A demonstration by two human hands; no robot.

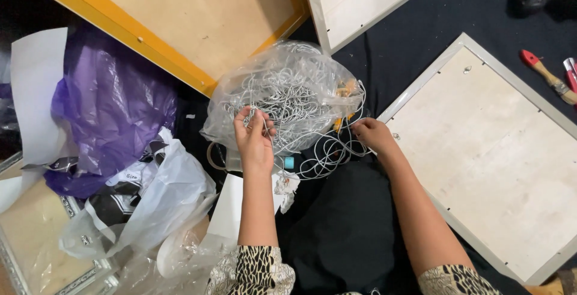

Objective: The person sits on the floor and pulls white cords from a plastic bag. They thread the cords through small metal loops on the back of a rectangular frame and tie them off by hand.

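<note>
A clear plastic bag (300,72) stuffed with tangled white cord lies on the dark floor in front of me. My left hand (253,138) pinches a strand of that cord at the bag's lower left edge, fingers closed on it. My right hand (372,134) grips loose loops of the white cord (327,156) that spill out of the bag to its lower right. Something small and orange (347,87) shows inside the bag near the right hand.
Picture frames lie backs up: a yellow-edged one (198,18) top left, a white one (360,0) top middle, a grey one (493,156) right. Purple plastic (114,102), white bags (162,199) and paper pile left. A red-handled tool (547,75) lies far right.
</note>
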